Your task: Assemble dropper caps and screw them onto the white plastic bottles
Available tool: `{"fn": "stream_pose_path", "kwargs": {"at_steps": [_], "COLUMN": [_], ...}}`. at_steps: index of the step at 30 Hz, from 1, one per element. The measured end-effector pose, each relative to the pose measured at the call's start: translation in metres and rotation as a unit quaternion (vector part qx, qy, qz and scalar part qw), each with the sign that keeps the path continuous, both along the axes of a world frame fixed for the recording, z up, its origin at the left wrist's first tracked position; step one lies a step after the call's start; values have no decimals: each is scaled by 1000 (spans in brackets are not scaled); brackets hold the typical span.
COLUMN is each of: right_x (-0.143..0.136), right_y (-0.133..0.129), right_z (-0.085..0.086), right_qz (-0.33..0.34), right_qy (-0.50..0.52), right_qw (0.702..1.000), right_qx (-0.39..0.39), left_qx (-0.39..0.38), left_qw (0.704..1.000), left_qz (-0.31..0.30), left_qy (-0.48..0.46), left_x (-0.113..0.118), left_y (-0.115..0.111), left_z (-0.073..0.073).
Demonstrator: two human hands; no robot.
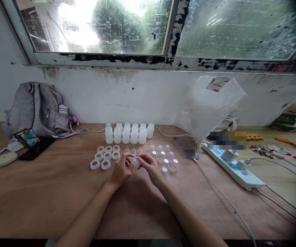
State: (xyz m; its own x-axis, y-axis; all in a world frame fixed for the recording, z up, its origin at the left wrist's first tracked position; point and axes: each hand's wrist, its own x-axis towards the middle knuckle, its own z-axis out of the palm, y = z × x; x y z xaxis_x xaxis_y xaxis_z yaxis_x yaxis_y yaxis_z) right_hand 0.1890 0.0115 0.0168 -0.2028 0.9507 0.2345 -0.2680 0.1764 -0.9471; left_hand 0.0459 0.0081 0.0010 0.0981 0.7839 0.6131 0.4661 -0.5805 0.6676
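Both hands [129, 166] pinch one clear piece [135, 161] — probably paired to steady its small, slippery rim.

Brn table [60, 206] w/ white bottles [126, 134], rings [105, 168], clear caps [172, 167], backpack [38, 109], phone [36, 149], pwr strip [237, 171].

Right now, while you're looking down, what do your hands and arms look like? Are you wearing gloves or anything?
No gloves: my left hand and right hand are ordinary bare hands. No sleeves cover the forearms that show, and I see no watch or bracelet on either wrist. My fingernails are too small to make out.
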Motion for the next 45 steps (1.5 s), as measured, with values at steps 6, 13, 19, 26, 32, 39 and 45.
{"fn": "stream_pose_path", "kwargs": {"at_steps": [6, 13, 19, 26, 32, 39, 45], "right_x": [1, 1, -2, -5, -8, -9, -10], "right_y": [0, -2, -1, -2, -6, -7, -4], "right_z": [1, 0, -3, -5, -8, -15, -21], "right_qz": [-49, -39, -32, -53, -86, -140, -189], "right_qy": [-11, -25, -40, -55, -73, -119, -208], "right_qw": [999, 999, 998, 996, 992, 981, 950], "right_qx": [0, 24, 39, 51, 49, 68, 134], "left_qx": [2, 96, 151, 133, 80, -6, -51], "left_qw": [996, 987, 964, 963, 971, 989, 961], "left_qz": [-88, -27, -5, 17, -7, 18, 197], "left_qy": [2, 130, 221, 234, 224, 144, 187], "left_x": [-3, -9, -19, -21, -25, -24, -30], "left_y": [-3, 1, 8, 10, 8, 9, 30], "left_z": [6, 5, 7, 3, 5, 9, 16]}}
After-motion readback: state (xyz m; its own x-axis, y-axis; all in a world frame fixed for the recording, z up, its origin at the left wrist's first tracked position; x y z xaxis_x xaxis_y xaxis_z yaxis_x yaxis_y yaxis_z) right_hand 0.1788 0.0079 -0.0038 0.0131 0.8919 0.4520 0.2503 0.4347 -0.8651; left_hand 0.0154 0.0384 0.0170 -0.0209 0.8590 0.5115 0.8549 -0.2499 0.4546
